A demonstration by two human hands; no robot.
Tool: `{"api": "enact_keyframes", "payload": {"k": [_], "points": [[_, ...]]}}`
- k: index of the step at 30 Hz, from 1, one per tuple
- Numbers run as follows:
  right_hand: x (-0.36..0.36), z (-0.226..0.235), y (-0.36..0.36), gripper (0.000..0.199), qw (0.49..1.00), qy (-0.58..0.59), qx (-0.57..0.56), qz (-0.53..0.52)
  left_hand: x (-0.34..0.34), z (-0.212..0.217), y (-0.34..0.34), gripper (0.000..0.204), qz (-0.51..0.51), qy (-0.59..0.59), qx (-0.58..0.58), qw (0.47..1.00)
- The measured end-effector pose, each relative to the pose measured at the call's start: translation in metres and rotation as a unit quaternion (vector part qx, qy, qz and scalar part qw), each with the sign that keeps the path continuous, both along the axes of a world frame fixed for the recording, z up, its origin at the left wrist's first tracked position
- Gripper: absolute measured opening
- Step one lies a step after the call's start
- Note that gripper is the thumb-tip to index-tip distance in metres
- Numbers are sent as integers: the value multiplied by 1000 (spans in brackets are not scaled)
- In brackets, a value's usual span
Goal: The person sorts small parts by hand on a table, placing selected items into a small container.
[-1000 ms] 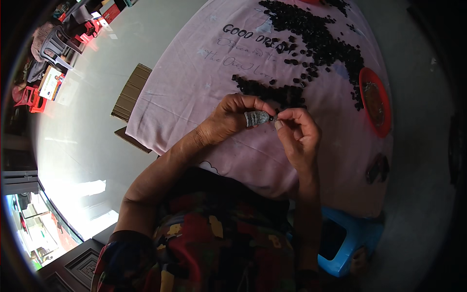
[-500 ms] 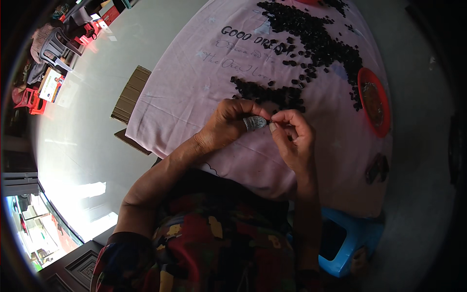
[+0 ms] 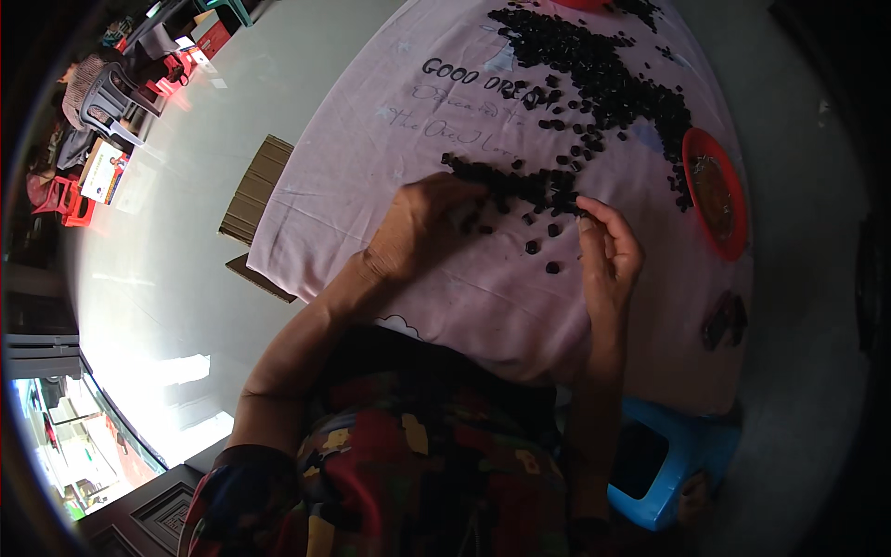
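Small black pieces (image 3: 532, 248), some looking like short hexagonal caps, lie on a pale pink cloth (image 3: 353, 186) with printed lettering. Over the left end of the nearer cluster of them (image 3: 529, 188) is my left hand (image 3: 418, 223), palm down. Its fingers reach into the dark pieces, and shadow hides the thumb and tips. My right hand (image 3: 613, 255) is at the cluster's right end, thumb and forefinger close together on a small black piece. Several loose pieces lie between the hands, nearer to me.
A larger black heap (image 3: 594, 70) spreads across the far right of the cloth. By the right edge sits a red plate (image 3: 741, 209) with brownish contents. A blue stool (image 3: 682, 473) stands at lower right, cardboard (image 3: 255, 195) at left. Chairs and boxes are farther left.
My hands have moved apart from their meeting point, both reaching to the near cluster. The grey-white covering at my left thumb is now out of sight. Several pieces are spread nearer to me.
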State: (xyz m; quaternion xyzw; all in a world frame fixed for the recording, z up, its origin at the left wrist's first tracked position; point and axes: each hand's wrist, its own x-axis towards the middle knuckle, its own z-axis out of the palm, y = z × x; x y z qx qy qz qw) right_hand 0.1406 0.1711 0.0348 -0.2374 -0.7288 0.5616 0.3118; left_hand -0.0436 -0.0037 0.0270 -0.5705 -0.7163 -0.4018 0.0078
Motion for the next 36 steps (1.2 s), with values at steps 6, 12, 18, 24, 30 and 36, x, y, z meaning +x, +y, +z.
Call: {"api": "enact_keyframes", "payload": {"k": [6,12,18,24,30,36], "points": [[-3,-10,2,17,996,80,19,-29,-17,15,-11,29,63,-119,3,991],[-2,-12,2,17,997,70,37,-10,-13,2,-21,29,-21,-45,-54,997],[-1,-11,-1,16,997,69,32,-3,5,1,-1,30,27,-38,-61,997],[-5,-12,-7,16,996,77,43,-7,6,-4,13,22,3,5,-78,997],[-6,-10,-12,14,997,70,3,26,20,4,21,20,-5,-105,-72,992],[-7,-10,-14,15,998,38,12,43,24,0,28,23,-25,28,-23,999]]}}
